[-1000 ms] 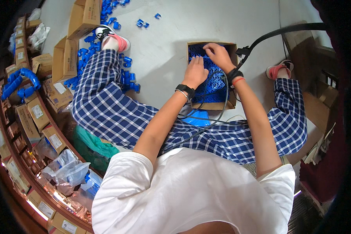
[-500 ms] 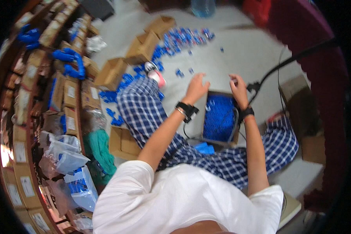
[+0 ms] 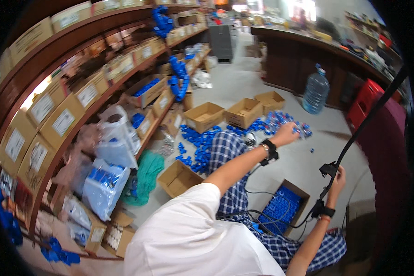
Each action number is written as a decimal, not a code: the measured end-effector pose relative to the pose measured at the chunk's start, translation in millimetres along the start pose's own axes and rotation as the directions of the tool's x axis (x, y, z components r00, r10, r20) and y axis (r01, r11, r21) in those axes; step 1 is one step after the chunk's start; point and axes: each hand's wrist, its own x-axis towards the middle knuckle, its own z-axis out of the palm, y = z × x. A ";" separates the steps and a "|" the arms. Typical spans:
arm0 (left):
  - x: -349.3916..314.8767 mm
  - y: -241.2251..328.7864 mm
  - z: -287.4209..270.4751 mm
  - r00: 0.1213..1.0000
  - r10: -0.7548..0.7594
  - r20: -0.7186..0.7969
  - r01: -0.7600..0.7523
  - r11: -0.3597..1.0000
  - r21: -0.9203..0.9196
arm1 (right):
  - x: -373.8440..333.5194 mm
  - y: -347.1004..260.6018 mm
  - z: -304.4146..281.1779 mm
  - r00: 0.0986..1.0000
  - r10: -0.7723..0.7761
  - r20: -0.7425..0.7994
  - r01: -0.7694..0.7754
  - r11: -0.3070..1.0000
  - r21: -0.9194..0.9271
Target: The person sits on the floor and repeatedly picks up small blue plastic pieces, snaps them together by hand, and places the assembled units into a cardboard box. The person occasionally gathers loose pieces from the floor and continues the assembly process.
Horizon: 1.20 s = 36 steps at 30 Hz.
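My left hand (image 3: 285, 134) is stretched forward over a spread of small blue and red parts (image 3: 276, 118) on the floor. Its fingers look loosely apart, with nothing visible in them. On the right, my right hand (image 3: 337, 180) is raised beside a hanging black cable (image 3: 349, 142) with a black clip on it; the clip partly hides the fingers. Between my legs stands a cardboard box (image 3: 303, 197) filled with small blue ring-like pieces (image 3: 280, 207). More blue parts (image 3: 200, 145) lie heaped by my left knee.
Cardboard boxes (image 3: 202, 117) stand behind the blue parts, and another box (image 3: 177, 178) is near my left thigh. Shelving (image 3: 110, 83) with cartons runs along the left. A large water bottle (image 3: 316, 92), a red crate (image 3: 363, 101) and a dark counter (image 3: 285, 60) are farther off.
The view has swung up and to the left, showing more shelving and the counter. My left hand has moved forward from beside the filled box to the blue and red parts.
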 end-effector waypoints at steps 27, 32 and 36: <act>-113.2 -278.5 192.2 0.545 -0.746 0.383 0.608 0.666 0.433 | -97.1 76.7 16.3 0.868 0.459 0.188 -0.414 0.879 -0.236; -133.0 -295.8 214.6 0.573 -0.746 0.339 0.679 0.664 0.313 | -91.8 71.8 38.2 0.824 0.509 0.248 -0.390 0.828 -0.403; -124.2 -312.1 240.9 0.590 -0.763 0.263 0.713 0.646 0.273 | -88.6 77.9 48.4 0.765 0.583 0.275 -0.459 0.792 -0.402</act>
